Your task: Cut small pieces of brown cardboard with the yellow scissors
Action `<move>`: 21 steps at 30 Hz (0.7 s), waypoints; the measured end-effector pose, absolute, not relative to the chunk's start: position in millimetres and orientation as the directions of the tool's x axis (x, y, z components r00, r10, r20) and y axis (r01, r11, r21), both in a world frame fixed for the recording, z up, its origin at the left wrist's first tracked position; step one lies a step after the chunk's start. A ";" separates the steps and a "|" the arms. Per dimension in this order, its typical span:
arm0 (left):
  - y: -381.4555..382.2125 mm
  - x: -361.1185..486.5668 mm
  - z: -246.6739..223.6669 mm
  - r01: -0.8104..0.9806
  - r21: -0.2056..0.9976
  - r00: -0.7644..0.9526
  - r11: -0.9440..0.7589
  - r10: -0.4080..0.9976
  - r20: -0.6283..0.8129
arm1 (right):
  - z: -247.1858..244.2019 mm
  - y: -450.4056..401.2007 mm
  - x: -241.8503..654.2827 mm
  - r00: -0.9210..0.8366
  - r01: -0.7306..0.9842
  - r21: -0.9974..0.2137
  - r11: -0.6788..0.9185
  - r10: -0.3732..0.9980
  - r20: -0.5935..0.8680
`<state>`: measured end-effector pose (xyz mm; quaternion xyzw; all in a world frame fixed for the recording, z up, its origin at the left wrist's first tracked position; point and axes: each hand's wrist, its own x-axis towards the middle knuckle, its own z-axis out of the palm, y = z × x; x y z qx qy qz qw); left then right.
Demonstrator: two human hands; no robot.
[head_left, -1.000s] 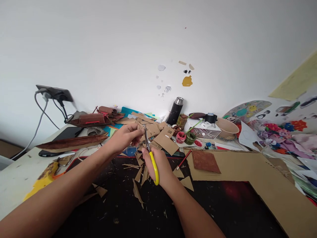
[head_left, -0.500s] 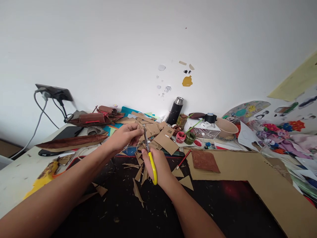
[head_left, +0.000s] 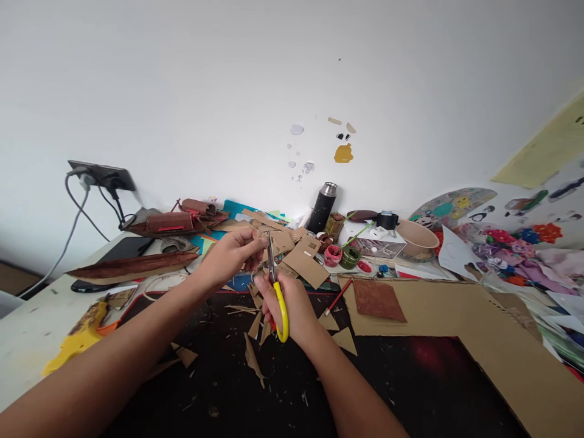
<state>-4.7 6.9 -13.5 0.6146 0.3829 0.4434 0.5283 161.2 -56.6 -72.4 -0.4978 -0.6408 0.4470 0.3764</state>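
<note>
My right hand [head_left: 294,307] grips a pair of scissors [head_left: 282,313] by the yellow handle, the metal blades pointing up and away from me. My left hand [head_left: 237,250] is closed in a pinch just left of the blade tips. Whatever lies between its fingers is too small and hidden to make out; it blends with the brown scraps behind. Beyond both hands is a pile of cut cardboard pieces [head_left: 306,261]. More cardboard scraps [head_left: 253,360] lie on the dark mat [head_left: 219,395] below my hands.
A large cardboard sheet [head_left: 438,304] with a brown painted square [head_left: 379,300] covers the right side. Paint jars [head_left: 333,256] and a black thermos [head_left: 322,210] stand at the back. At left are a yellow glue gun [head_left: 79,334], a brown cardboard boat [head_left: 166,223] and a long brown hull shape [head_left: 132,266].
The scissors and my left hand have shifted very slightly, with the blades a little further right. The camera view has tilted up slightly. Both hands keep their hold.
</note>
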 end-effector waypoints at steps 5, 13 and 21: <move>6.2 -6.6 -10.2 0.024 0.987 0.332 -0.157 0.933 0.140 | -72.9 -57.2 161.7 -0.261 0.234 -0.966 0.111 0.964 0.048; 6.2 -4.0 -13.8 -0.074 0.992 0.305 -0.106 0.944 0.123 | -71.8 -59.4 161.4 -0.280 0.141 -0.982 0.122 0.957 0.078; 5.3 -5.1 -11.5 0.014 0.990 0.297 -0.137 0.946 0.127 | -65.0 -62.6 158.3 -0.179 0.228 -0.973 0.017 0.984 -0.024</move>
